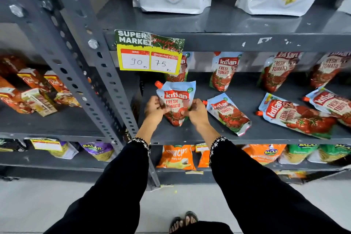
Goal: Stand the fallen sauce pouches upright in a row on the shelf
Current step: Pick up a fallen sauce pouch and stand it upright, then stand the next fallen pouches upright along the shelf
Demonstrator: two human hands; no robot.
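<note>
Both hands held one sauce pouch (176, 103) near the left end of the grey shelf (190, 138). The left hand (154, 107) and the right hand (196, 110) each had their grip clamped on a lower side edge of that pouch, fingers pinching the foil. It stood nearly upright, its red cap (158, 83) at the top left and its base on the shelf board.

To do this well, the base gusset probably needed spreading flat so the pouch would balance before either hand let go, with the label facing out. Behind it a back row (225, 71) of pouches already stood. Just to the right, a fallen pouch (228, 113) lay flat, and two more fallen ones (292, 115) lay further along, waiting their turn.
</note>
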